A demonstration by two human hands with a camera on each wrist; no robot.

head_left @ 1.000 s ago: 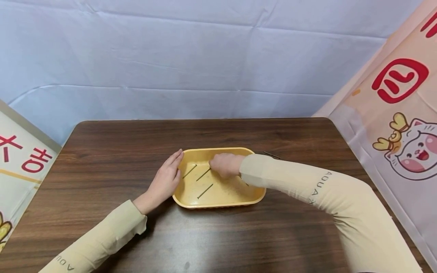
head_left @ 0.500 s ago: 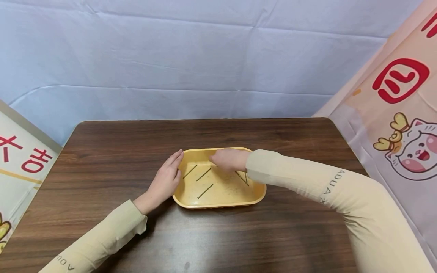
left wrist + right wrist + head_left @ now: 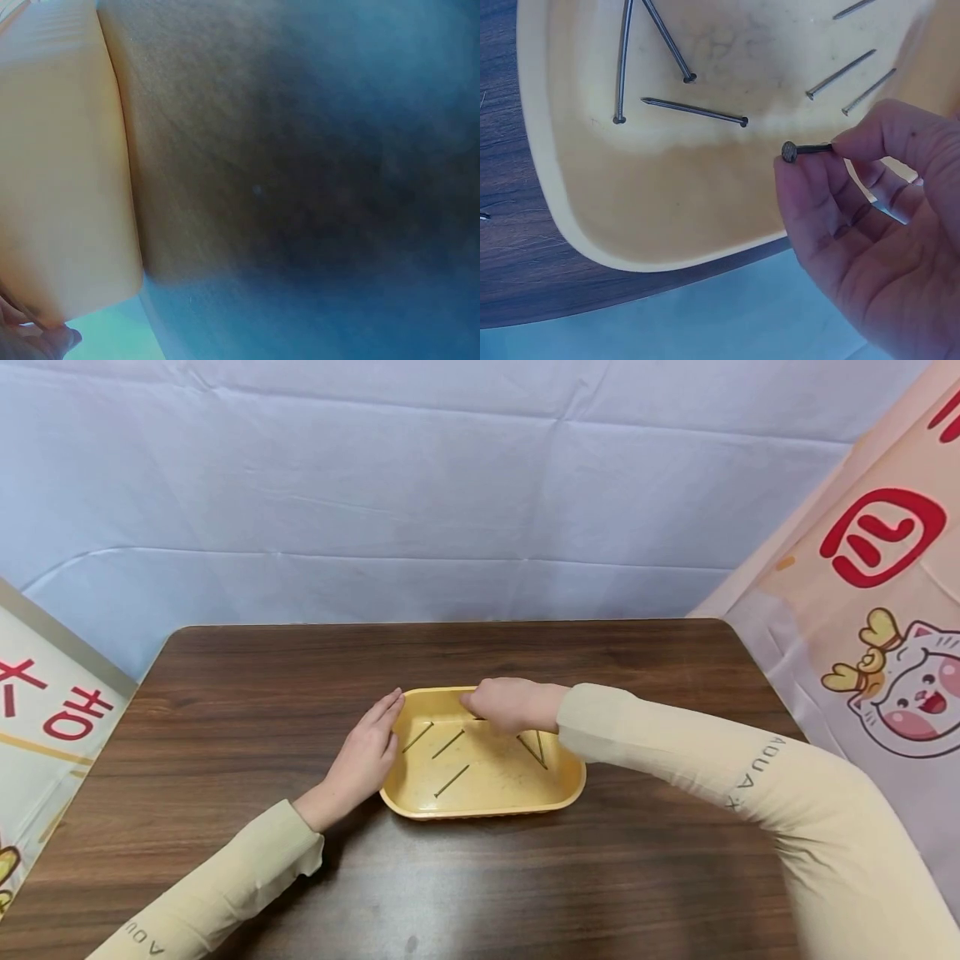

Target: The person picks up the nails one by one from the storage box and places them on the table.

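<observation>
In the head view my left hand point(image 3: 365, 756) rests against the left end of a yellow plastic tray point(image 3: 480, 814), fingers straight along its outer wall. Its fingertips point(image 3: 52, 341) show at the tray's corner in the left wrist view. Over the tray's back rim, my right hand point(image 3: 510, 703) pinches a nail point(image 3: 810, 149) between thumb and fingers, its flat head sticking out. Several other nails lie loose on the tray floor, among them one near the front point(image 3: 452, 781) and a pair at the right point(image 3: 532, 752) whose ends nearly meet.
The tray stands on a dark wood-grain table point(image 3: 480, 893). A small nail end point(image 3: 484, 217) shows on the table beside the tray in the right wrist view. Behind the table hangs a pale cloth point(image 3: 390, 485), and printed panels flank both sides.
My right hand has shifted back and right from over the tray's middle toward its back rim. The pair of nails at the right has come into sight. The left hand stays put.
</observation>
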